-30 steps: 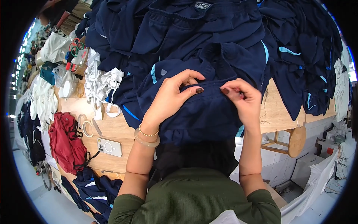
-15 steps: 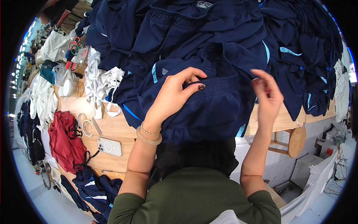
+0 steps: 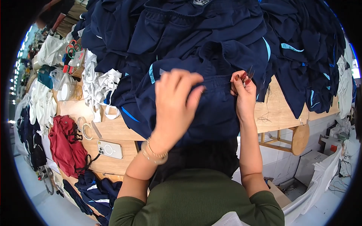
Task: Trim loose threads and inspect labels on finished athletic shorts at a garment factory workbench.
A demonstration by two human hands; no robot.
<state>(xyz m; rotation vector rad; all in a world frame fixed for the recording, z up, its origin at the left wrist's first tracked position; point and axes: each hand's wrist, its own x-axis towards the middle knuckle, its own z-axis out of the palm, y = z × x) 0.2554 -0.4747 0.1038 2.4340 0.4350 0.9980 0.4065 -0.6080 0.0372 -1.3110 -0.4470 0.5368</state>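
Navy elastic-waist trousers (image 3: 215, 109) lie across the table edge in front of me, with light-blue side strips and a gathered waistband. Above their left part is my left hand (image 3: 175, 101), blurred by motion, thumb and fingers apart and nothing seen between them. At the right end of the waistband my right hand (image 3: 243, 90) is closed around small thread snips (image 3: 251, 71). Only their thin metal blades show, pointing up past the red-nailed fingertips; the rest is hidden in the hand.
More navy garments (image 3: 173, 34) are heaped across the far side. On the left lie white straps (image 3: 107, 86), tape rolls (image 3: 87, 131), a phone (image 3: 110, 149) and a dark-red bag (image 3: 66, 145). Loose threads (image 3: 266, 117) rest on the wooden table (image 3: 277, 107). A wooden stool (image 3: 300, 139) stands below at right.
My left hand has let go of the waistband and lifted toward me. My right hand has moved left and down to the waistband's right end, and snips now show in it.
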